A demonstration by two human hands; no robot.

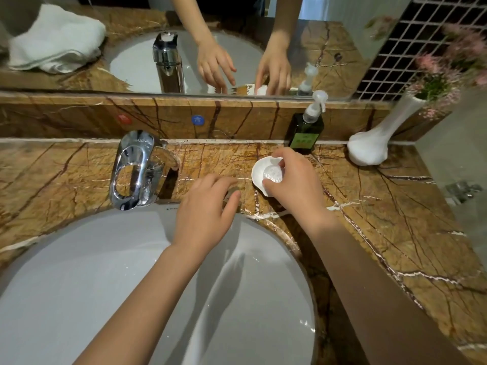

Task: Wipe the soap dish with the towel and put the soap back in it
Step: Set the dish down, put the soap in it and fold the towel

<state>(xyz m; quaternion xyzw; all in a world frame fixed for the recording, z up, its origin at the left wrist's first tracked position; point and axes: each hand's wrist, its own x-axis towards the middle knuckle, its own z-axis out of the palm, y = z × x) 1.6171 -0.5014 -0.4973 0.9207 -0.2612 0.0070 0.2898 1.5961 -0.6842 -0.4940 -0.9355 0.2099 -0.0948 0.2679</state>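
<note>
A white shell-shaped soap dish [258,172] sits on the brown marble counter behind the sink's right rim. A round white soap [273,174] lies in it, and my right hand [295,184] has thumb and fingertips closed around the soap from the right. My left hand [204,210] hovers over the counter and the sink's back edge, left of the dish, fingers apart and holding nothing. A white towel [56,39] shows only as a reflection in the mirror at upper left; the towel itself is out of view.
A chrome tap [137,167] stands behind the white sink basin [87,272]. A green pump bottle [305,130] stands just behind the dish against the backsplash. A white vase [374,143] with pink flowers is at the far right, by the wall.
</note>
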